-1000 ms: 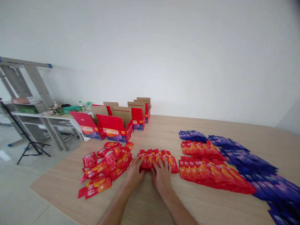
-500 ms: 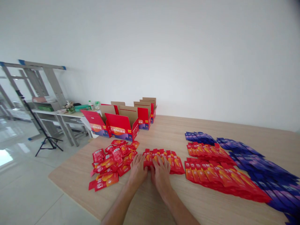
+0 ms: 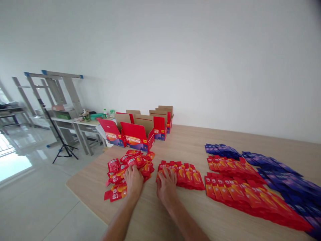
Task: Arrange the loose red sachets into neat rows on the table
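Observation:
My left hand (image 3: 133, 179) reaches over the loose pile of red pouches (image 3: 117, 175), its fingertips down on them with the fingers slightly bent and apart. On the left end of a neat overlapping row of red pouches (image 3: 187, 175) rests my right hand (image 3: 167, 182), fingers spread over the printed fronts. Neither hand has a pouch lifted off the table. Two more overlapping rows of red pouches, a near row (image 3: 240, 194) and a shorter far row (image 3: 225, 164), lie to the right.
Fanned blue-purple pouches (image 3: 283, 180) cover the table's right side. Several open red cartons (image 3: 136, 135) stand at the back left, flaps raised. The wooden table (image 3: 150, 214) ends at a left edge above a tiled floor. A black tripod (image 3: 64, 145) and side desks stand beyond.
My left hand has moved left from the middle row onto the loose pile. My right hand has stayed on the row's left end. The view has turned a little to the left.

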A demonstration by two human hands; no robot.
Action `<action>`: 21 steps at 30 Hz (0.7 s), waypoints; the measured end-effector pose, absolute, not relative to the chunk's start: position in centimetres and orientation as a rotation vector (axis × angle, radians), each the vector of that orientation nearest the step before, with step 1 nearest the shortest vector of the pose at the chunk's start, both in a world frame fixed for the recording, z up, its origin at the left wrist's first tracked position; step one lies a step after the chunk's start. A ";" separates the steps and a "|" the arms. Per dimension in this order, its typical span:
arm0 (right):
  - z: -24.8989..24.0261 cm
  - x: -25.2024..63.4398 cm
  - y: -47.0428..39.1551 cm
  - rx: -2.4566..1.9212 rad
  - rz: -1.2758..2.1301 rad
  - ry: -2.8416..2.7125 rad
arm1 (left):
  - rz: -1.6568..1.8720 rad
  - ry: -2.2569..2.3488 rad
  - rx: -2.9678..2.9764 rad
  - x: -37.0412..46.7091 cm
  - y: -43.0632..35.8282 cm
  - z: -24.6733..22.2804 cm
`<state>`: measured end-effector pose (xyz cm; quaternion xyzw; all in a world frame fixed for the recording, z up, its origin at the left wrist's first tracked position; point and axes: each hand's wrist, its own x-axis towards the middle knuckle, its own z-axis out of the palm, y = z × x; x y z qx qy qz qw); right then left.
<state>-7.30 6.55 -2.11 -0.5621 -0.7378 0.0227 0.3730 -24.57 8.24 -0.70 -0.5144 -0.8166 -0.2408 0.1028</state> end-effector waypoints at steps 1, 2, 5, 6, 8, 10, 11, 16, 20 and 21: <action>-2.2 -7.2 6.6 -1.444 0.062 -1.888 | -0.705 -2.418 -1.518 -24.8 8.4 -0.7; -2.4 -7.2 6.7 -1.449 0.068 -1.890 | -0.706 -2.418 -1.521 -24.9 8.5 -0.6; -2.8 -6.9 7.0 -1.457 0.089 -1.907 | -0.740 -2.371 -1.532 -25.1 8.4 0.0; -3.0 -6.8 7.1 -1.454 0.095 -1.911 | -0.758 -2.344 -1.539 -25.0 8.2 0.4; -3.2 -6.7 7.2 -1.444 0.100 -1.904 | -0.803 -2.294 -1.549 -24.8 7.9 1.2; -3.3 -6.7 7.2 -1.424 0.096 -1.885 | -0.862 -2.250 -1.556 -24.3 7.6 2.0; -3.4 -6.8 7.2 -1.413 0.096 -1.877 | -0.893 -2.228 -1.563 -24.1 7.5 2.4; -3.0 -6.9 7.3 -1.310 0.136 -1.911 | -1.069 -2.072 -1.689 -23.0 7.1 3.7; -2.6 -6.6 7.5 -1.198 0.216 -1.879 | -1.258 -1.952 -1.808 -22.0 7.0 4.7; -2.6 -6.4 7.5 -1.178 0.249 -1.865 | -1.317 -1.950 -1.838 -21.6 7.1 4.9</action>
